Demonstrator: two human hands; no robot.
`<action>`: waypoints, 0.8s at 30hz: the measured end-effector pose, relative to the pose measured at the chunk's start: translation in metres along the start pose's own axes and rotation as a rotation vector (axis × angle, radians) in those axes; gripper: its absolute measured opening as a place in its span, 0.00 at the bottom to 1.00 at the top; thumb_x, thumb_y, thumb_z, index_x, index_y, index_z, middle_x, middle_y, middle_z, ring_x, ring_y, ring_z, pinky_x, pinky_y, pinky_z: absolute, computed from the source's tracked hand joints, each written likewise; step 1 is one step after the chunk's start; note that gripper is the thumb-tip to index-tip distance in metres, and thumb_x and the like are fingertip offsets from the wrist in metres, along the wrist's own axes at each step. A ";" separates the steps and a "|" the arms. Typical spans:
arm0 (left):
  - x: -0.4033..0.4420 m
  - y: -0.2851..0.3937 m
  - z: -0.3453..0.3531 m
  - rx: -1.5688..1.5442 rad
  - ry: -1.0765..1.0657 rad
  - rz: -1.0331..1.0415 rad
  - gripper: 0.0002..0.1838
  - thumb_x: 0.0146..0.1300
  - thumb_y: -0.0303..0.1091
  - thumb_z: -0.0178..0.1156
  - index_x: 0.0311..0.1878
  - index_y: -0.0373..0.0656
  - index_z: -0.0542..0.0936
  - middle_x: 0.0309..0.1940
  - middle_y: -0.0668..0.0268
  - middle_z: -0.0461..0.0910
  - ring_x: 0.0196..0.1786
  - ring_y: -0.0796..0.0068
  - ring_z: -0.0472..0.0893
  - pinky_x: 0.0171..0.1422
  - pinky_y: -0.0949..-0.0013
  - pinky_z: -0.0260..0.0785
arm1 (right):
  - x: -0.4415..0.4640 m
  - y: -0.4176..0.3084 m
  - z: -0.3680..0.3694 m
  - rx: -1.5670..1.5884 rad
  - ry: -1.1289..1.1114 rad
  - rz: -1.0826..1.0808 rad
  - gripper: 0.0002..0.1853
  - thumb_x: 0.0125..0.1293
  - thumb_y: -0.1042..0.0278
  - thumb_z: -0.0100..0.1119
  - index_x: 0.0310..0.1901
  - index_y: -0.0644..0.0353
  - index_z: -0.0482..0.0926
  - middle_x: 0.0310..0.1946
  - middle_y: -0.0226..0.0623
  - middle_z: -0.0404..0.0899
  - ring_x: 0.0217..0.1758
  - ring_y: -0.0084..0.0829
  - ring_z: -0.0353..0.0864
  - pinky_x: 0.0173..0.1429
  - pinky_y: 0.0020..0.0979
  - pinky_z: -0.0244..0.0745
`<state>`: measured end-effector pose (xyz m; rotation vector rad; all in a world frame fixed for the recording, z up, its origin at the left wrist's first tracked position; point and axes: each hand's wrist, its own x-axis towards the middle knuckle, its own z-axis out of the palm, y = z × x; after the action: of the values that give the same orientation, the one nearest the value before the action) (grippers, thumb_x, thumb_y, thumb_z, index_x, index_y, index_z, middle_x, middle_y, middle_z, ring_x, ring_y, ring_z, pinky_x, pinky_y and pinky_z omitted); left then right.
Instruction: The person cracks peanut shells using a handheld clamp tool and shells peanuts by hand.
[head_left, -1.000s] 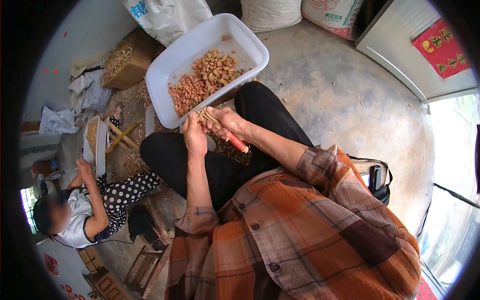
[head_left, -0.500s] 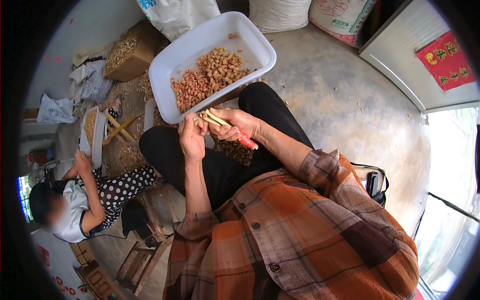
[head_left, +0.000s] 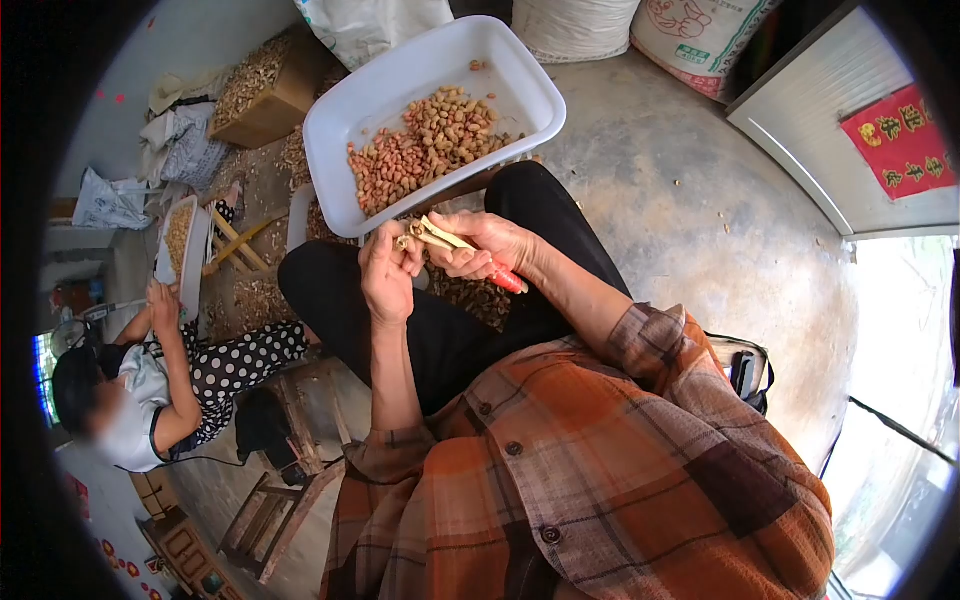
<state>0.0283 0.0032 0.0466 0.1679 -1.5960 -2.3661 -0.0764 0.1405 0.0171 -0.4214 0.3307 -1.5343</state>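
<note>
Over my lap, my right hand [head_left: 490, 245] is wrapped round pale bamboo tongs [head_left: 440, 235] whose rear end is bound in red. The jaws point left towards my left hand [head_left: 388, 275]. A peanut [head_left: 404, 243] is pinched between the left thumb and fingers, right at the tips of the tongs; whether they touch it I cannot tell. Just beyond both hands stands a white plastic tub [head_left: 400, 88], tilted in view. Inside it lie red shelled kernels [head_left: 378, 172] beside a heap of unshelled peanuts [head_left: 450, 118].
Dark shell pieces [head_left: 475, 298] lie below my hands between my legs. On the left a seated co-worker [head_left: 180, 370] handles peanuts at another white tub [head_left: 190, 265]. A cardboard box of shells [head_left: 262, 100] and sacks [head_left: 575, 25] stand behind. A wooden stool [head_left: 270, 510] is at lower left.
The view has shifted slightly. My hands stay close together at the peanut, the tongs still in my right hand and turned a little.
</note>
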 end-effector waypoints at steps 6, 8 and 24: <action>0.002 0.000 0.009 0.239 0.144 0.198 0.19 0.65 0.38 0.45 0.46 0.31 0.75 0.40 0.60 0.76 0.44 0.74 0.72 0.51 0.72 0.61 | -0.003 -0.004 0.008 -0.052 0.057 0.008 0.27 0.71 0.45 0.40 0.25 0.62 0.67 0.13 0.21 0.58 0.09 0.10 0.53 0.09 0.13 0.49; 0.000 0.002 0.009 0.245 0.111 0.186 0.19 0.64 0.36 0.46 0.47 0.30 0.75 0.42 0.60 0.76 0.48 0.73 0.72 0.56 0.71 0.60 | -0.004 -0.004 0.008 -0.075 0.080 0.001 0.26 0.71 0.45 0.40 0.25 0.62 0.67 0.13 0.21 0.58 0.09 0.10 0.54 0.09 0.13 0.49; -0.004 -0.001 0.015 0.557 0.228 0.365 0.08 0.60 0.26 0.58 0.42 0.36 0.74 0.44 0.61 0.76 0.46 0.75 0.73 0.46 0.74 0.66 | -0.004 -0.004 0.010 -0.210 0.279 -0.072 0.25 0.71 0.46 0.44 0.25 0.61 0.70 0.11 0.21 0.59 0.09 0.11 0.56 0.09 0.15 0.51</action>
<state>0.0286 0.0181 0.0517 0.2253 -1.9323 -1.5388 -0.0755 0.1447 0.0281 -0.3855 0.7051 -1.6375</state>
